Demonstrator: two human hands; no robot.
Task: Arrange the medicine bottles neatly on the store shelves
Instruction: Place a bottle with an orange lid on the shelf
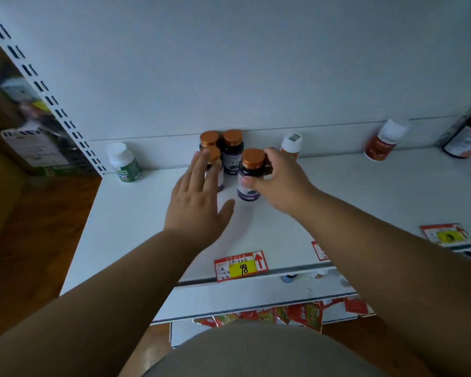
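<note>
My right hand (278,183) is wrapped around the purple bottle (249,176), which stands on the shelf (365,191) just right of the three copper-capped bottles (223,151) grouped at the back panel, while my left hand (199,202) lies flat and relaxed against the front-left one. I'd slide mine in square beside that one (label forward), letting the left hand brace the group so nothing tips.

Price tag (241,265), front edge of shelf (365,191): handwritten "98" on yellow field; red upward arrow at its right end; small print illegible. Other tags and bottle labels: unreadable.
</note>
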